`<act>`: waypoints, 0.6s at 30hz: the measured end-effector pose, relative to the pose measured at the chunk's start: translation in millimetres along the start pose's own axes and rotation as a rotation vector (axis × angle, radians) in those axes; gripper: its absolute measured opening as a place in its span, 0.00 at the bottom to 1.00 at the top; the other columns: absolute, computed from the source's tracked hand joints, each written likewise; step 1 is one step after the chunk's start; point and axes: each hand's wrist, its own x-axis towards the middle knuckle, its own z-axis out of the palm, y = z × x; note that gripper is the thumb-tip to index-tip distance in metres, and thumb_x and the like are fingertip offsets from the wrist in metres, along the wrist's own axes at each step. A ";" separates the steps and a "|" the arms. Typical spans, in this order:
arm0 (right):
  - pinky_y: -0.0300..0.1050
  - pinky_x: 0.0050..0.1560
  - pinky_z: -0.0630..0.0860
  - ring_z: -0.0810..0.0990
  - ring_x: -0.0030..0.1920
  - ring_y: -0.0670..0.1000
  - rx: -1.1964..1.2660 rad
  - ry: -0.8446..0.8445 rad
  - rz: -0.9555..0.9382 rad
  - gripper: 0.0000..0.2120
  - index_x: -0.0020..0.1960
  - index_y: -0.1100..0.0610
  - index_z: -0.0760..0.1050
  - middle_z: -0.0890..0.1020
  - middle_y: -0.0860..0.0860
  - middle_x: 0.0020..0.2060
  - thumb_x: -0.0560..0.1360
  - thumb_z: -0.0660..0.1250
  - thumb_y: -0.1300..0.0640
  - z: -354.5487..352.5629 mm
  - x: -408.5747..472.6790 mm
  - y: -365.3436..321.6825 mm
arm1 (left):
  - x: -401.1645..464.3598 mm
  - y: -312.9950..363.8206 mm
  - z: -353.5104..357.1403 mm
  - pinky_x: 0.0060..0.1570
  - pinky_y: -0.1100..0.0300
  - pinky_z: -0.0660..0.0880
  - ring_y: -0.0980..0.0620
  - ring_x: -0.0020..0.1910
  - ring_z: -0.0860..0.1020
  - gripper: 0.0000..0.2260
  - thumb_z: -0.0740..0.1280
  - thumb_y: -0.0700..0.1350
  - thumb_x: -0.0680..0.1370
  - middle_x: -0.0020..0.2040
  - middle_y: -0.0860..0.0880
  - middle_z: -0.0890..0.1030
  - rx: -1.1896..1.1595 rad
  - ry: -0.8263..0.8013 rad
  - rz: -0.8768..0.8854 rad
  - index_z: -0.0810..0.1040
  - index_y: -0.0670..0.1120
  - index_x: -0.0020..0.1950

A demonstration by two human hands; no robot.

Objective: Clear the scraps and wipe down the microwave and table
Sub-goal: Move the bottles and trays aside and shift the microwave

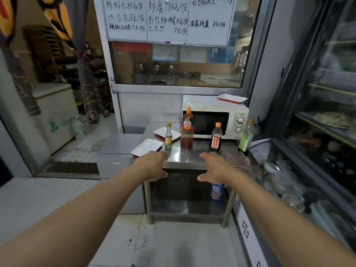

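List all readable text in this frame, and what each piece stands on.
Whiteboard, handwritten menu:
"炒腐竹16元/份"
"丸16元/份"
"凉菜拼盘 8元/份"
"8元/份" after an unclear item
Other whiteboard lines: partly cut off or unclear.
Bottle labels on the table: too small to read.
Microwave dial markings: too blurred to read.

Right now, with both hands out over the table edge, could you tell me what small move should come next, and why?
Probably slide the right hand over to grip the brown cloth lying just beside it on the table. Both hands are empty, the left hand too, and wiping needs it.
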 end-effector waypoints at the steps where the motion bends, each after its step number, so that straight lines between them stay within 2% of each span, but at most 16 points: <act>1: 0.53 0.68 0.64 0.60 0.72 0.58 0.001 -0.012 0.001 0.40 0.76 0.52 0.53 0.59 0.55 0.74 0.71 0.71 0.53 -1.8 11.4 3.7 | 11.4 -0.5 0.8 0.48 0.58 0.74 0.49 0.57 0.75 0.24 0.71 0.51 0.72 0.61 0.48 0.76 0.005 -0.007 -0.006 0.68 0.52 0.66; 8: 0.50 0.66 0.67 0.64 0.70 0.57 0.013 0.005 0.031 0.39 0.75 0.52 0.55 0.62 0.54 0.72 0.71 0.71 0.52 -9.4 88.2 29.4 | 90.9 -5.4 8.4 0.57 0.54 0.75 0.48 0.59 0.75 0.25 0.70 0.49 0.73 0.62 0.47 0.76 -0.007 -0.058 0.004 0.66 0.50 0.68; 12: 0.46 0.63 0.68 0.68 0.68 0.56 0.007 0.022 0.040 0.38 0.74 0.54 0.59 0.64 0.55 0.70 0.69 0.73 0.52 -12.7 131.4 39.4 | 141.5 -17.6 11.0 0.57 0.53 0.74 0.48 0.58 0.75 0.25 0.69 0.50 0.73 0.61 0.47 0.77 0.025 -0.031 0.046 0.68 0.49 0.68; 18: 0.49 0.64 0.71 0.69 0.66 0.57 0.031 0.059 0.104 0.38 0.73 0.54 0.59 0.65 0.55 0.69 0.68 0.73 0.52 -21.8 192.9 54.9 | 219.8 -29.8 12.7 0.52 0.55 0.72 0.46 0.59 0.75 0.25 0.69 0.50 0.73 0.64 0.46 0.75 -0.027 -0.061 0.061 0.67 0.49 0.69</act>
